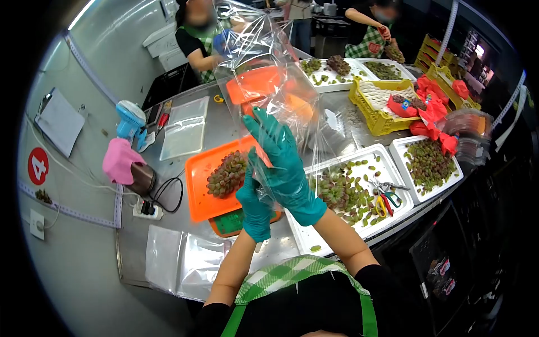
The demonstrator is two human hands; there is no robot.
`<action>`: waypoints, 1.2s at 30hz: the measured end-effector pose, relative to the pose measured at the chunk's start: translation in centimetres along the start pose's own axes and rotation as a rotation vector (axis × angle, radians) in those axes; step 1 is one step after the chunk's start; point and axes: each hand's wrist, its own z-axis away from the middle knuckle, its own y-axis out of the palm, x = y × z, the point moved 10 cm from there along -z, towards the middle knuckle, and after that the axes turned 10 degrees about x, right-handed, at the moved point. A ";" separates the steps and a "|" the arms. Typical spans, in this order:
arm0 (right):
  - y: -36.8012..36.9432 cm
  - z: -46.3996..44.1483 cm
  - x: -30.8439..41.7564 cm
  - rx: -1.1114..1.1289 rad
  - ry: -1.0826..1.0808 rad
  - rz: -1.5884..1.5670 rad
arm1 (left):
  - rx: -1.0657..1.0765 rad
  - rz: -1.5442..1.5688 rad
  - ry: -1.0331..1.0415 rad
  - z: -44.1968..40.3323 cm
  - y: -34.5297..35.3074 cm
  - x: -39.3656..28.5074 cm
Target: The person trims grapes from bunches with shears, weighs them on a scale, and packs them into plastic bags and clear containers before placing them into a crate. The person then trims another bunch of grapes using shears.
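Observation:
Both my hands wear green gloves and are raised over the table with a large clear plastic bag (264, 45). My left hand (254, 208) is closed on the bag's lower part. My right hand (278, 163) is up against the bag with its fingers stretched out; the film partly covers them. Below and left of my hands, a bunch of grapes (227, 174) lies in an orange tray (200, 206), which rests on a scale with a green display (229, 223). To the right, a white tray (303, 238) holds grapes, loose berries and scissors (384, 203).
Flat clear bags (163, 253) lie at the front left. A blue fan (130, 115) and pink cloth (120, 160) stand left. A yellow crate (373, 115) and another grape tray (415, 194) are right. Two people (199, 42) (373, 28) work across the table.

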 end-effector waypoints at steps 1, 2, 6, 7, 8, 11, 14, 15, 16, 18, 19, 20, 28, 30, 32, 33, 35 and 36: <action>0.1 0.4 0.6 -0.015 0.011 0.085 | -0.054 0.098 -0.033 -0.2 -0.7 1.0; 0.5 0.6 0.5 -0.012 0.005 0.134 | -0.082 0.180 -0.060 -0.4 -1.5 1.6; 5.4 2.7 -0.1 0.192 -0.042 0.319 | -0.237 0.079 -0.011 -3.1 -5.1 -3.0; 7.7 4.1 0.4 0.318 -0.105 0.304 | -0.222 0.090 -0.053 -3.6 -6.4 -2.7; 9.8 5.4 1.1 0.445 -0.167 0.281 | -0.208 0.100 -0.100 -4.0 -8.5 -2.0; 10.2 8.3 0.5 0.476 -0.086 -0.018 | -0.070 0.547 -0.099 -6.6 -14.4 2.2; 14.2 12.1 -8.9 0.271 0.586 -0.628 | -0.023 0.555 -0.181 -7.2 -16.7 6.3; 16.3 14.3 -11.6 0.169 0.883 -0.865 | -0.064 0.380 -0.257 -7.0 -16.7 7.7; 17.5 14.6 -12.5 0.128 0.982 -0.944 | -0.100 0.204 -0.328 -6.8 -17.1 9.1; 19.6 14.9 -13.8 0.038 1.171 -1.096 | 0.061 0.096 -0.522 -6.1 -16.8 14.8; 18.6 12.9 -13.2 0.031 1.058 -0.939 | 0.199 0.183 -0.656 -5.9 -17.1 20.8; 19.3 12.3 -13.6 -0.007 1.056 -0.973 | 0.335 0.423 -0.554 -5.3 -15.0 20.7; 20.7 11.2 -16.7 -0.369 0.989 -1.184 | 0.372 0.579 -0.672 -3.0 -9.3 15.4; 19.2 10.6 -17.0 -0.375 0.861 -1.339 | 0.414 0.486 -0.611 -2.6 -8.6 14.0; 18.9 10.0 -16.2 -0.266 0.724 -1.709 | 0.449 0.511 -0.662 -2.5 -6.4 10.1; 18.4 10.1 -15.8 -0.228 0.708 -1.880 | 0.491 0.518 -0.673 -2.7 -5.2 8.7; 15.9 10.4 -15.2 -0.162 0.685 -1.891 | 0.587 0.532 -0.692 -3.1 -2.6 6.0; 14.0 10.0 -14.4 -0.137 0.611 -1.935 | 0.675 0.454 -0.682 -3.8 -1.2 4.1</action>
